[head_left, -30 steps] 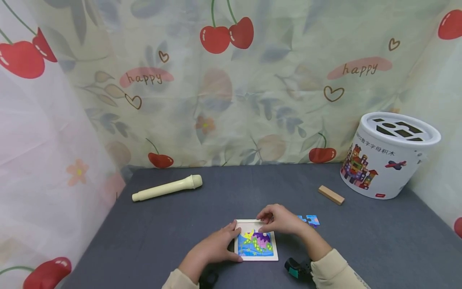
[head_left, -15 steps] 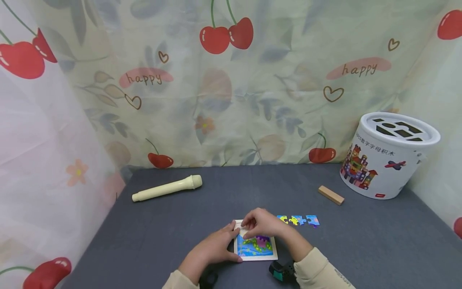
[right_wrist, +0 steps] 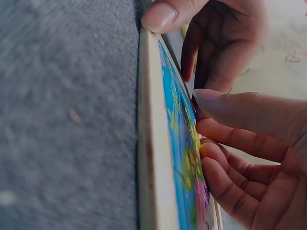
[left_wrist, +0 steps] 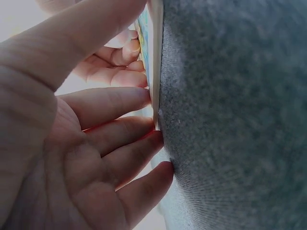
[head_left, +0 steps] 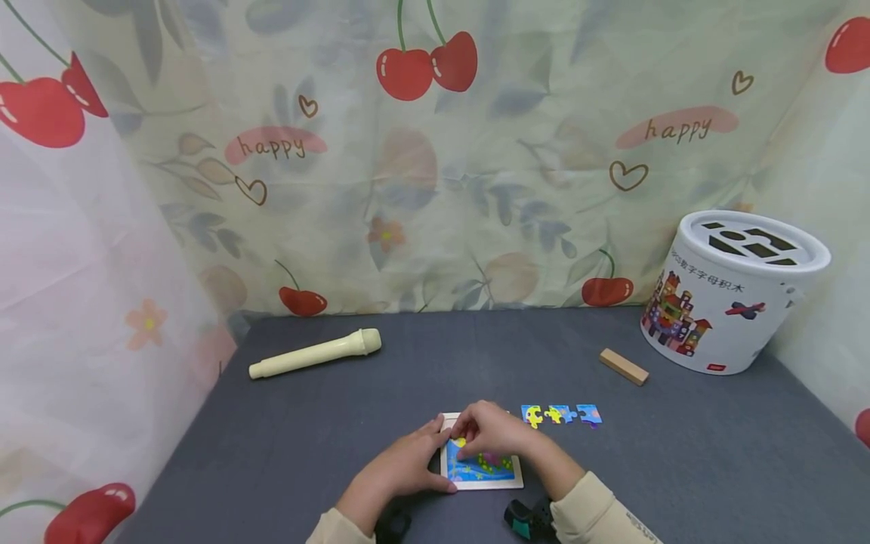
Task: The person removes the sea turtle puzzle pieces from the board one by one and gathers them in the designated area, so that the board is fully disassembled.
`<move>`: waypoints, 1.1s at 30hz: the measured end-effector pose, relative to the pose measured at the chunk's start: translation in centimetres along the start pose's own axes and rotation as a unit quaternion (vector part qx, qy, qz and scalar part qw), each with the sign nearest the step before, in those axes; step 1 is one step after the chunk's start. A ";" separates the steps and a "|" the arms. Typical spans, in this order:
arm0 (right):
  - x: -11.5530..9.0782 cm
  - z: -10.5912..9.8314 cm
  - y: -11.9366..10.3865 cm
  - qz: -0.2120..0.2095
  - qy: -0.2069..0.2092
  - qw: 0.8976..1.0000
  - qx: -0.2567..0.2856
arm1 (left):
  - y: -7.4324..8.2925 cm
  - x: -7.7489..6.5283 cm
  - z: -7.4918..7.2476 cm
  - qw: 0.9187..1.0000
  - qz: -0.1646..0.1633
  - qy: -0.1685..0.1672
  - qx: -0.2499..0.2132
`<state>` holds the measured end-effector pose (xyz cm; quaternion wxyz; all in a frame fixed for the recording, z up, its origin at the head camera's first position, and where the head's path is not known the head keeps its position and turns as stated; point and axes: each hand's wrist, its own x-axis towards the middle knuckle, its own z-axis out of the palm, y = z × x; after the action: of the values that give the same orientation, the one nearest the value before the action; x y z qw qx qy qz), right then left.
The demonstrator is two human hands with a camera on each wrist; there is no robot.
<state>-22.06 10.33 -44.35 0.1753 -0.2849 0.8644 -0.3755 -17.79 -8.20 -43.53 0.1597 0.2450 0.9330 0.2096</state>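
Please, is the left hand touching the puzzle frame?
Touching. The right wrist view shows the left hand with its thumb resting on the puzzle frame.

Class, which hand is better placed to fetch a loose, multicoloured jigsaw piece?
Probably the right hand: it is nearer the loose, multicoloured jigsaw pieces. The left hand is farther, touching the left edge of the pale square wooden puzzle frame.

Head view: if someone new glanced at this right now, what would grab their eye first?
Probably the bright red cherries printed on the backdrop, then the big white tub at the table's far right corner. Next, front and centre, the left hand touches the puzzle tray's left side, while the right hand bends over its colourful picture.
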 end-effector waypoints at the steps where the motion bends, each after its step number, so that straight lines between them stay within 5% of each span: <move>1: 0.0 0.0 0.0 0.000 0.000 1.000 0.001 | 0.0 0.0 0.0 1.000 -0.001 0.000 -0.002; 16: -0.3 0.4 -0.5 0.033 0.048 0.998 -0.016 | -0.1 0.3 0.0 1.000 -0.008 -0.006 -0.003; 33: -0.4 0.3 -0.7 0.050 0.046 0.998 0.000 | -0.2 0.0 0.1 1.000 0.010 0.010 0.006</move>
<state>-21.38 10.01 -43.99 0.1537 -0.2241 0.8845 -0.3791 -17.88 -8.34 -43.74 0.1467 0.2526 0.9334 0.2084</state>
